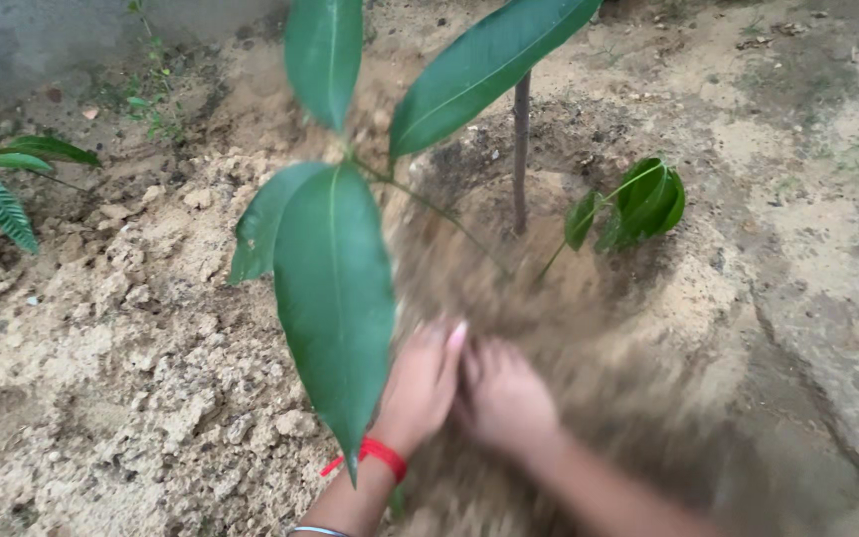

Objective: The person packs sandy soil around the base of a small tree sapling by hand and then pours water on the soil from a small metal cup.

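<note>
A young sapling with a thin dark stem stands in a shallow pit of loose brown soil. Its large green leaves hang in front of the camera. My left hand, with a red thread and a bangle on the wrist, and my right hand lie side by side, palms down on the soil at the near edge of the pit. Both are motion-blurred, and soil streaks around them. A leaf covers part of my left hand.
Clumps of dry, pale dug-up earth are heaped to the left. A small fern-like plant grows at the far left. Hard packed ground lies to the right. A drooping leaf cluster hangs beside the stem.
</note>
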